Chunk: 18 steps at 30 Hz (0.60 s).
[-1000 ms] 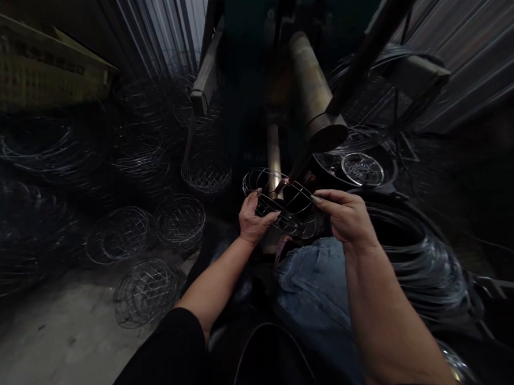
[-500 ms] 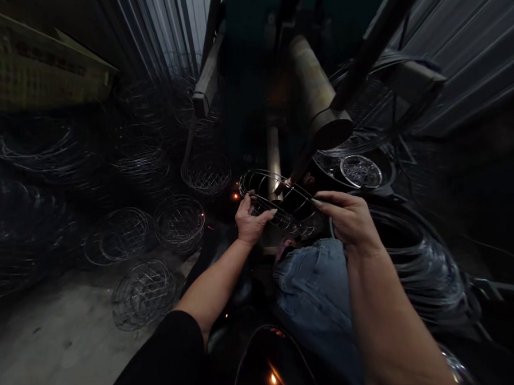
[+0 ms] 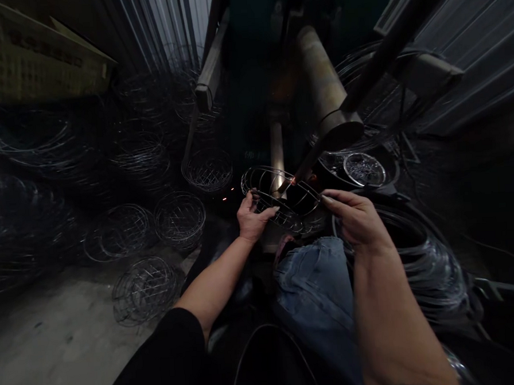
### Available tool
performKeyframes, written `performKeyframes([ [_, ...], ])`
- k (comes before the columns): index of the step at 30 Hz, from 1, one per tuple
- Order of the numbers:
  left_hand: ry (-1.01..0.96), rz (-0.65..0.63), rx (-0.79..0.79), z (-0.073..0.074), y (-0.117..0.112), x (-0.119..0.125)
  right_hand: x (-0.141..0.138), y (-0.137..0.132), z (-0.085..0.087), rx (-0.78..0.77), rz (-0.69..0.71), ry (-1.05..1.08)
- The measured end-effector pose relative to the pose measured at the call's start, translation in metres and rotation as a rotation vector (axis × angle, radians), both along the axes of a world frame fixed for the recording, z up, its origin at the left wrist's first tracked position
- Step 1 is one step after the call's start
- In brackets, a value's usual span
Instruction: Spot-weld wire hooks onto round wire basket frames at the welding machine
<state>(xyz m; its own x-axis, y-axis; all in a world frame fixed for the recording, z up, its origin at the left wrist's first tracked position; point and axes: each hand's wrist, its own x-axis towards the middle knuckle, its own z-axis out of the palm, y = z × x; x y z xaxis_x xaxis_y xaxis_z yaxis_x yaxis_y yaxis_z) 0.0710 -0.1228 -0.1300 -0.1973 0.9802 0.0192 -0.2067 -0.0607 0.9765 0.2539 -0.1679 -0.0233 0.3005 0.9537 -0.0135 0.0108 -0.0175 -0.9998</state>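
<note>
A round wire basket (image 3: 262, 172) is held tilted between my two hands, in front of a spot welding machine. My left hand (image 3: 252, 217) pinches its rim at the left. On the right side, the fingertips of my right hand (image 3: 356, 217) are closed on the wire. The lower metal electrode arm (image 3: 277, 151) reaches into the basket's opening. A slanted upper electrode (image 3: 309, 161) meets the wire, and a small glow shows where they touch. The basket's underside is dim and partly hidden by my left hand.
Several wire baskets (image 3: 181, 219) stand on the floor to the left, with tall stacks behind. At right are a coil of wire (image 3: 433, 275) and a tub (image 3: 394, 176) holding a round metal piece. A thick cylinder (image 3: 323, 68) juts out above. A yellow crate (image 3: 38, 60) is upper left.
The basket has turned slightly in my hands, and my right hand sits a little farther right. Sparks at the left have shifted and become fewer. The glow on the dark surface below is gone.
</note>
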Motion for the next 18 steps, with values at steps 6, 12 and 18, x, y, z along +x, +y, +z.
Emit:
performKeyframes([
  [6, -0.158, -0.086, -0.006, -0.002, -0.004, 0.003, -0.005, -0.002, 0.006, 0.049, -0.002, -0.036],
  [12, -0.198, -0.032, -0.045, -0.003, -0.003, 0.005, -0.018, 0.014, 0.011, 0.051, 0.01, -0.11],
  [18, -0.184, -0.086, -0.041, -0.005, -0.008, 0.004, 0.001, -0.004, 0.0, 0.004, -0.025, -0.009],
])
